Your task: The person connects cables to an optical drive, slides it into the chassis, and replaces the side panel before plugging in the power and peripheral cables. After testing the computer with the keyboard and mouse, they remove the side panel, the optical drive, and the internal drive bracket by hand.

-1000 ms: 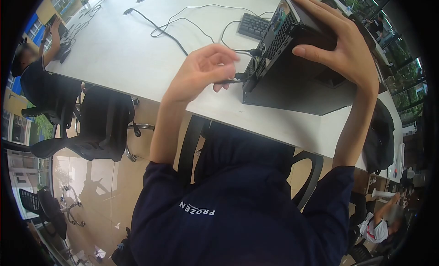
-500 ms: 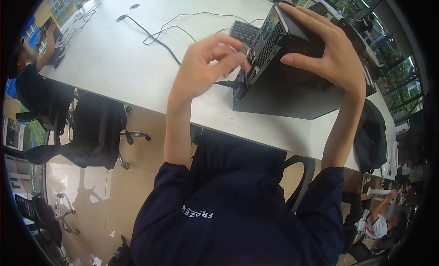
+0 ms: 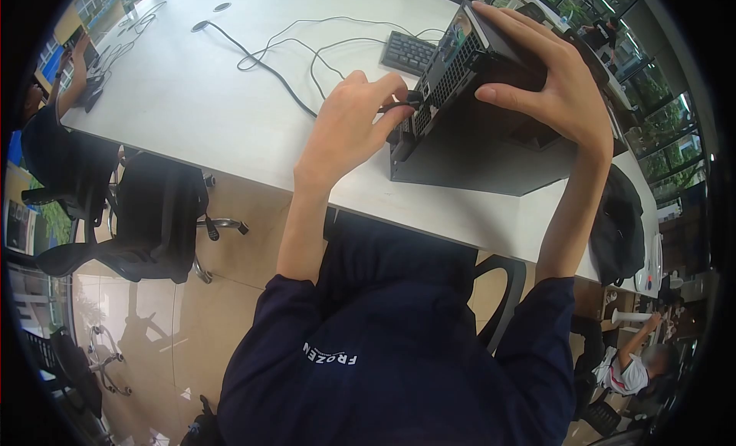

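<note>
A black computer tower (image 3: pixel 468 154) stands on the white table (image 3: pixel 169 85), its perforated back panel facing left. At that panel, my left hand (image 3: pixel 345 128) is closed, thumb and fingers pinching a black cable plug (image 3: pixel 415 98) against the ports. Whether the plug is seated cannot be made out. Below these fingers a black power cord end (image 3: pixel 395 136) meets the lower back of the case, partly hidden. My right hand (image 3: pixel 563 85) lies over the top of the tower with fingers stretched out and the thumb apart, along the side.
A black keyboard (image 3: pixel 409 53) lies behind the tower. Thin cables (image 3: pixel 314 62) loop over the table, and a thicker cord (image 3: pixel 253 66) runs from a table grommet (image 3: pixel 201 26). A black bag (image 3: pixel 619 227) is at the right edge. Office chairs (image 3: pixel 157 216) and other people are around.
My left hand has moved slightly right and its loose fingers have closed on the cable plug at the back panel. The right hand stays on the tower.
</note>
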`<state>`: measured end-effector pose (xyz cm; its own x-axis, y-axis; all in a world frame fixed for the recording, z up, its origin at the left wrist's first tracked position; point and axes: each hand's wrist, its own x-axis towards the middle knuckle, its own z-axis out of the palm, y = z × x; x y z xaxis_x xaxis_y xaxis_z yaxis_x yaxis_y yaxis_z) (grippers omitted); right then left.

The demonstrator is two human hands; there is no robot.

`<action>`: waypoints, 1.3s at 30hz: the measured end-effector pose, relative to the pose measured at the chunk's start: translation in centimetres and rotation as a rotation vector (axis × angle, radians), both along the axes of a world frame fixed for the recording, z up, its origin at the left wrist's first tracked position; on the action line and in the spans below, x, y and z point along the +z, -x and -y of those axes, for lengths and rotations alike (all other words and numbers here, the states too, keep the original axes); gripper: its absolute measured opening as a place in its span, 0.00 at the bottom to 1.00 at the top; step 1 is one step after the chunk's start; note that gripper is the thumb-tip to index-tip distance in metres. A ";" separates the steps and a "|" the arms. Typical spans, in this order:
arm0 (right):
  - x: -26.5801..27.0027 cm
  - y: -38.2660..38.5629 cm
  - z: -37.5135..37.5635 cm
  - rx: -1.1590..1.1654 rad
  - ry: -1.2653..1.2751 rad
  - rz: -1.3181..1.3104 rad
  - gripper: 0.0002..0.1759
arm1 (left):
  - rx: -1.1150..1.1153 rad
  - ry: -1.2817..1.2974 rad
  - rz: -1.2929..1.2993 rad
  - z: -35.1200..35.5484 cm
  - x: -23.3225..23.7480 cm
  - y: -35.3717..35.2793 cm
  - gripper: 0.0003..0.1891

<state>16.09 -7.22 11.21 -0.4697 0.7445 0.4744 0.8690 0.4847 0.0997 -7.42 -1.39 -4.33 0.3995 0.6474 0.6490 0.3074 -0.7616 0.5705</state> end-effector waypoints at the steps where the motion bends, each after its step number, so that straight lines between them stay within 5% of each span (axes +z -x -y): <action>1: 0.2 0.3 0.1 0.011 0.050 -0.042 0.48 | 0.004 0.003 -0.002 0.1 0.0 0.0 0.10; 6: 0.8 1.1 0.4 0.035 0.070 -0.060 0.39 | 0.024 0.050 -0.052 0.6 0.1 -0.3 0.06; 8: 1.6 1.4 0.6 -0.194 0.158 -0.025 0.54 | -0.018 0.062 -0.016 0.4 -0.2 -0.4 0.07; 19: 1.8 4.0 2.2 -0.171 0.105 -0.053 0.53 | -0.180 -0.021 0.011 0.3 -0.7 0.9 0.11; 21: 1.7 4.1 2.2 -0.184 0.067 -0.048 0.53 | -0.239 0.379 0.139 1.1 0.2 1.0 0.09; 22: 1.5 2.3 1.1 -0.158 0.098 -0.051 0.53 | -0.233 0.381 0.140 1.1 0.0 1.0 0.09; 30: 1.9 4.6 2.6 -0.235 0.090 -0.046 0.53 | 0.120 -0.055 -0.014 0.5 -0.5 0.5 0.06; 39: 1.4 1.2 0.3 -0.138 0.151 -0.064 0.53 | 0.054 -0.076 0.132 -0.7 -1.3 -0.1 0.05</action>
